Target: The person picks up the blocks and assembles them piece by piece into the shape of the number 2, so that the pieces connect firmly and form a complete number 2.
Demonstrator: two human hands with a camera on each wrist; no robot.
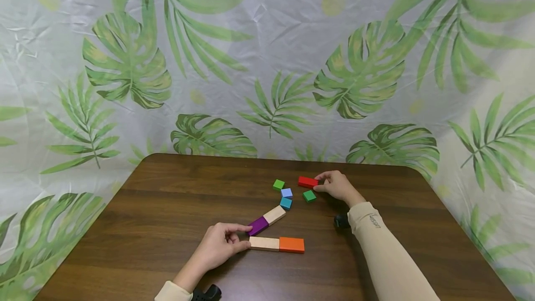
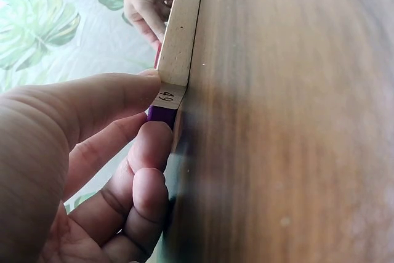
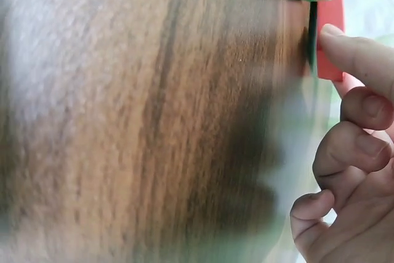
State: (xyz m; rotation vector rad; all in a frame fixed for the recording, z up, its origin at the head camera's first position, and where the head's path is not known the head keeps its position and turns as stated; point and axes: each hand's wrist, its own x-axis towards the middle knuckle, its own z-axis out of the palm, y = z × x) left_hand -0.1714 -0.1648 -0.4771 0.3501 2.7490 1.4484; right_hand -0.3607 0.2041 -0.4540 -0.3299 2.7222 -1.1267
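In the head view my left hand (image 1: 221,245) has its thumb at the left end of a plain wood block (image 1: 264,244), marked 49 in the left wrist view. Its index finger touches a purple block (image 1: 258,225) just beyond. An orange block (image 1: 292,245) continues the plain block's line to the right. Another plain wood block (image 1: 274,215) meets the purple one end to end. Farther back, my right hand (image 1: 336,186) pinches the right end of a red block (image 1: 307,182) between thumb and index finger. Close in front of the red block lies a green block (image 1: 309,196).
Left of the green block sit a light green block (image 1: 278,184), a pale blue block (image 1: 286,193) and a teal block (image 1: 286,203) in a short bent row. All lie on a dark wooden table (image 1: 167,199). A leaf-patterned curtain (image 1: 259,59) hangs behind its far edge.
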